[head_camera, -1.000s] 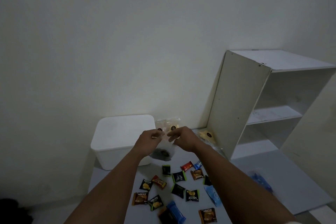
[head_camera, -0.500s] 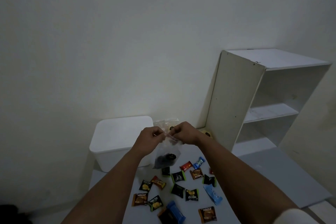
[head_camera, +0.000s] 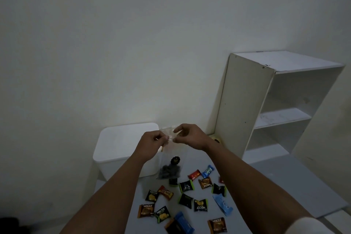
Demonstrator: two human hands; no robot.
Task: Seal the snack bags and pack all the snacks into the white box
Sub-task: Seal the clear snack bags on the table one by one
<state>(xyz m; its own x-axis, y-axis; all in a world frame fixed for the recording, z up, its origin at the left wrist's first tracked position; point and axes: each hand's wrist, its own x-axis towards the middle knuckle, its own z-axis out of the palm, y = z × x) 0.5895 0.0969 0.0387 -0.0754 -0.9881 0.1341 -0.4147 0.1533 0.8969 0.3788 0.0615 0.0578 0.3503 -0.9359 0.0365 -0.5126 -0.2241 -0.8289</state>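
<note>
My left hand [head_camera: 152, 143] and my right hand [head_camera: 190, 136] pinch the top edge of a clear snack bag [head_camera: 171, 167] that hangs in the air, with dark snacks in its bottom and a round black sticker on its front. The bag hangs in front of the white box [head_camera: 121, 146], which has its lid on and stands at the table's far left. Several small wrapped snacks [head_camera: 187, 186] in black, orange, red and blue lie scattered on the grey table [head_camera: 266, 186] below my hands. Another clear bag [head_camera: 215, 138] peeks out behind my right wrist.
A white open shelf unit [head_camera: 275, 112] stands at the right, against the wall. The wall rises right behind the box. The table's left edge runs just below the box.
The bag has been lifted higher off the table and now hangs freely. My hands have drawn a little apart along its top edge.
</note>
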